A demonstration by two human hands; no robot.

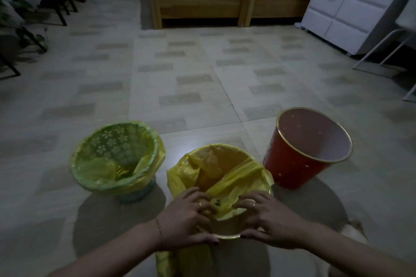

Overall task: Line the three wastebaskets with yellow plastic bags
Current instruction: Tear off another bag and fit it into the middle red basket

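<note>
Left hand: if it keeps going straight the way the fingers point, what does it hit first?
Likely the slack yellow bag spanning the middle wastebasket, which the left hand already grips at the near rim. Beyond it, probably the far wall; depth is unclear.

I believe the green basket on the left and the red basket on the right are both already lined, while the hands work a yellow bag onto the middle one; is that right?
Not quite. The head view shows the red basket bare inside, not yet lined. The rest holds: the green basket carries a yellow bag, and the left hand and right hand are fitting a yellow bag onto the middle basket.
</note>
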